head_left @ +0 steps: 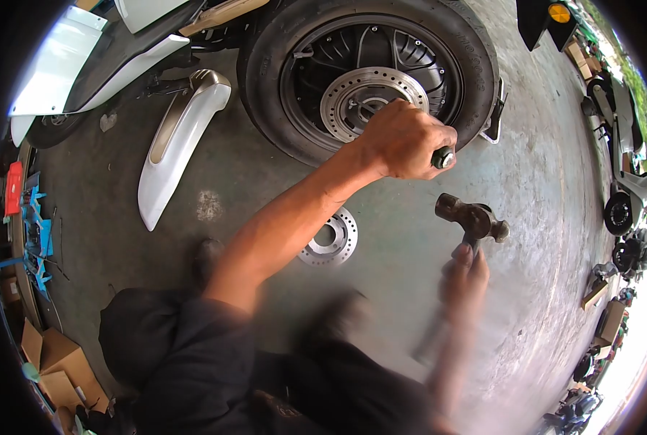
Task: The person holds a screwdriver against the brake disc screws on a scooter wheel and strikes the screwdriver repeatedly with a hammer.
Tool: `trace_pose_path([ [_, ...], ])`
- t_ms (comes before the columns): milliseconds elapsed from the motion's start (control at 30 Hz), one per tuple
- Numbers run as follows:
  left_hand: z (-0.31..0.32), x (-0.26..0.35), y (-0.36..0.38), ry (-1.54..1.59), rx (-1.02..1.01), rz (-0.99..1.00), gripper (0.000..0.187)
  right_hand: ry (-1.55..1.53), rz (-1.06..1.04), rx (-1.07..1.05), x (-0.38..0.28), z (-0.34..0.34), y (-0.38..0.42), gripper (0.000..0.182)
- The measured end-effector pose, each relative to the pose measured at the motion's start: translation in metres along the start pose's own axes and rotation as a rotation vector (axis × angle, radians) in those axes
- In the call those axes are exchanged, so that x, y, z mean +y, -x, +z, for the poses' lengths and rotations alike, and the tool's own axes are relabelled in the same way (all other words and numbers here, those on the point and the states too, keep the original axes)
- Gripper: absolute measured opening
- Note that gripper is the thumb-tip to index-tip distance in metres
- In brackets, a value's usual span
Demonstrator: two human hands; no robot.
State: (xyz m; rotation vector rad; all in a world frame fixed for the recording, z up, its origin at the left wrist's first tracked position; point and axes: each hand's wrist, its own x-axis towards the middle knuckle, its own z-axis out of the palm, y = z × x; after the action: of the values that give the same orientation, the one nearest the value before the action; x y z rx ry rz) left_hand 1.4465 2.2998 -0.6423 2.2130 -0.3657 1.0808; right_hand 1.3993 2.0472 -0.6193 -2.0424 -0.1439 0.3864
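Note:
My left hand (409, 139) is wrapped round a dark tool handle (444, 157), whose end sticks out beside the fingers. The hand is over the brake disc (336, 109) on the hub of a black-tyred wheel (271, 101); the tool's far end is hidden behind it. To the lower right, my right hand (466, 279) grips a ball-peen hammer (475, 219) by its handle, with the metal head raised above the fingers. This hand and forearm are blurred. A second, loose disc (346, 238) lies on the floor below my left forearm, partly covered by it.
A white curved body panel (182, 148) lies left of the wheel. Open cardboard boxes (69, 362) and blue parts (37, 239) are along the left edge. Scooters and parts (619, 210) line the right side. My knees and shoes are below.

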Motion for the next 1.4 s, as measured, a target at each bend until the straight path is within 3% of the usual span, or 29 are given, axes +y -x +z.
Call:
trace_pose_path([
  [733,-0.003,-0.001,0.002,0.001,-0.014,-0.010,0.005,-0.195,-0.173,0.050,-0.053,0.022,-0.005,0.043],
  [1200,-0.001,0.004,0.001,0.003,0.014,-0.010,0.012,-0.103,0.154,0.176,0.042,0.001,0.018,0.044],
  [1400,0.001,0.003,0.001,0.019,0.012,-0.013,0.012,-0.066,0.175,0.174,0.058,-0.004,0.020,0.044],
])
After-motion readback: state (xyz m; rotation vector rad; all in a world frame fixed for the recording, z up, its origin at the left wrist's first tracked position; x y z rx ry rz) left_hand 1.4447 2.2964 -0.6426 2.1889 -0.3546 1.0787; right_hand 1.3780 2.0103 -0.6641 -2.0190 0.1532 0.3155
